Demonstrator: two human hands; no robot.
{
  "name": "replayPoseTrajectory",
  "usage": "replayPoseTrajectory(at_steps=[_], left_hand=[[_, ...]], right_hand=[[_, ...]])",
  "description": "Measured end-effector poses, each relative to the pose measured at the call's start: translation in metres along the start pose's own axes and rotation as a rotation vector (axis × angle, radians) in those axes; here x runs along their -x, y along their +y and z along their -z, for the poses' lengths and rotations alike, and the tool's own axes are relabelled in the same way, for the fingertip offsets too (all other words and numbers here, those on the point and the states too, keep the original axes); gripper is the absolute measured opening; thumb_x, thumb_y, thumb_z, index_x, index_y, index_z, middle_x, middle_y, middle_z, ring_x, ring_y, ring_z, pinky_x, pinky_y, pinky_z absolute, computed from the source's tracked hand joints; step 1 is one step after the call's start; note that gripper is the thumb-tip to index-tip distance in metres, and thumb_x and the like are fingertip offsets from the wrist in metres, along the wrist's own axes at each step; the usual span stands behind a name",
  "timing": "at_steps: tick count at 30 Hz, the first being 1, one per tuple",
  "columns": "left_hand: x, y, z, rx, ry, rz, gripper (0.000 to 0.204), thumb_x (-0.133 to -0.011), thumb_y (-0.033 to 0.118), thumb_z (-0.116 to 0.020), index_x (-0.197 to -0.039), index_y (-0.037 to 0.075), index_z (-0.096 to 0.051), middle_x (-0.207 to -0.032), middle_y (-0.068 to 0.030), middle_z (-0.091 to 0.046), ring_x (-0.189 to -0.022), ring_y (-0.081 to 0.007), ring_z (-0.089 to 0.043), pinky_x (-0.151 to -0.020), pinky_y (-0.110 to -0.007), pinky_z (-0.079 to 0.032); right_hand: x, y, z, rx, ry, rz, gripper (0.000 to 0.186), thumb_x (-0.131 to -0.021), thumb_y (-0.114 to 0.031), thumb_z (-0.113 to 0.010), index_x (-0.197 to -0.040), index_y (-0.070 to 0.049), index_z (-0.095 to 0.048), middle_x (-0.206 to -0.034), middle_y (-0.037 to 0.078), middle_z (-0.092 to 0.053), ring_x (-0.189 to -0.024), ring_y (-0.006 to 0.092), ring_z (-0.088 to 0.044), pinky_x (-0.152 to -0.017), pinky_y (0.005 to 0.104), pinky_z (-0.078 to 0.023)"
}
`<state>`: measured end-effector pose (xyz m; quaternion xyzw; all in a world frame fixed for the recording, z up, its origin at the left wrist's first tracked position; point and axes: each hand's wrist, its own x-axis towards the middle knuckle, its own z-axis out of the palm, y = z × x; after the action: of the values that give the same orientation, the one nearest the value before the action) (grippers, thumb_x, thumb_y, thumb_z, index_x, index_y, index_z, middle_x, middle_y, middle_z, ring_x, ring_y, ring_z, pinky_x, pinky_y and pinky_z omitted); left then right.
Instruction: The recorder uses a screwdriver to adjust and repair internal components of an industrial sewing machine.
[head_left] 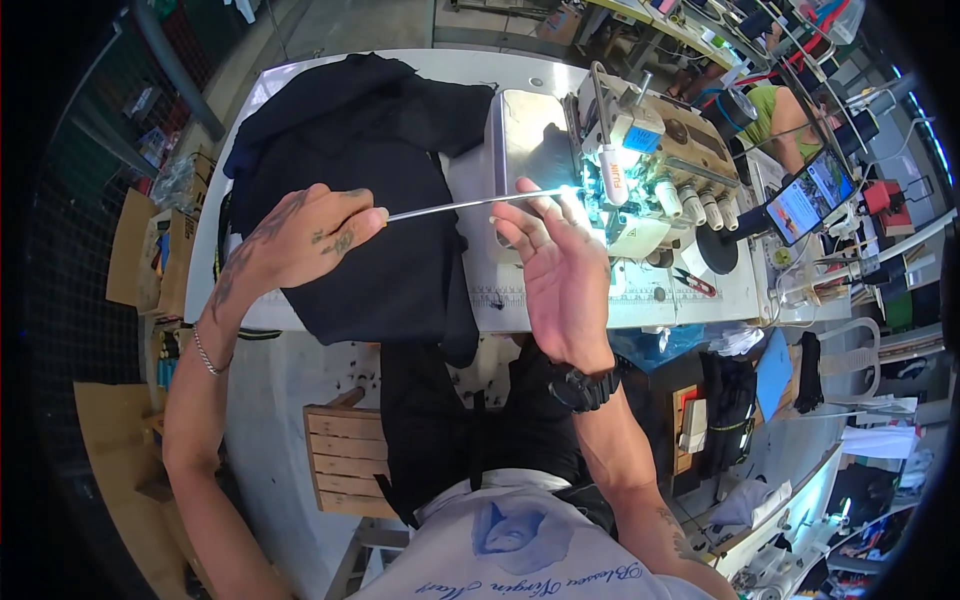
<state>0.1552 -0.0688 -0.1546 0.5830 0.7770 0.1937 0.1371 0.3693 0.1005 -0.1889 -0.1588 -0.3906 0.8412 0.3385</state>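
Observation:
My left hand [318,238] is closed around one end of a thin metal rod [440,208], which looks like a screwdriver shaft; the handle is hidden in the fist. The rod runs level to the right, and its far end lies in the bright glare by the sewing machine [690,140]. My right hand [562,285] is palm up with its fingers stretched out, and the rod crosses them near their tips. Beneath and beyond my left hand, black fabric [350,140] is spread over the white table [500,318] and hangs over its near edge.
Small red-handled thread snips [695,283] lie right of the machine. A phone [810,197] showing pictures is mounted at the right. Below the table are a wooden slatted stool [350,462] and a blue plastic bag [650,348]. Cardboard boxes [130,250] stand left; another person [785,125] is at far right.

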Motion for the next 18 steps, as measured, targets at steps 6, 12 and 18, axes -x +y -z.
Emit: replayPoseTrajectory(at_steps=[6,12,18], left_hand=[[-0.007,-0.002,0.009,0.058,-0.097,0.025,0.045,-0.106,0.038,-0.047,-0.081,0.001,-0.052,-0.063,-0.0159,-0.044,-0.058,-0.0332,-0.038,-0.058,-0.041,-0.037],[-0.009,-0.003,0.009,-0.019,-0.011,0.028,0.043,-0.106,0.038,-0.047,-0.083,0.002,-0.054,-0.064,-0.0141,-0.046,-0.059,-0.0324,-0.045,-0.059,-0.039,-0.040],[-0.014,-0.002,0.012,-0.117,0.087,-0.026,0.047,-0.104,0.046,-0.050,-0.084,0.004,-0.055,-0.066,-0.0147,-0.055,-0.063,-0.0342,-0.057,-0.059,-0.040,-0.043]], right_hand=[[0.003,-0.001,0.000,0.027,-0.008,0.001,0.041,-0.104,-0.008,-0.043,-0.140,0.012,-0.041,-0.141,0.019,-0.052,-0.114,0.0258,-0.064,-0.104,0.0363,-0.049],[0.002,-0.002,-0.001,0.026,-0.017,-0.008,0.043,-0.105,-0.009,-0.043,-0.141,0.012,-0.040,-0.139,0.019,-0.055,-0.115,0.0258,-0.064,-0.104,0.0360,-0.049],[0.011,-0.006,0.021,0.171,-0.015,0.021,0.046,-0.105,-0.014,-0.047,-0.141,0.014,-0.040,-0.129,0.022,-0.063,-0.100,0.0249,-0.070,-0.095,0.0341,-0.052]])
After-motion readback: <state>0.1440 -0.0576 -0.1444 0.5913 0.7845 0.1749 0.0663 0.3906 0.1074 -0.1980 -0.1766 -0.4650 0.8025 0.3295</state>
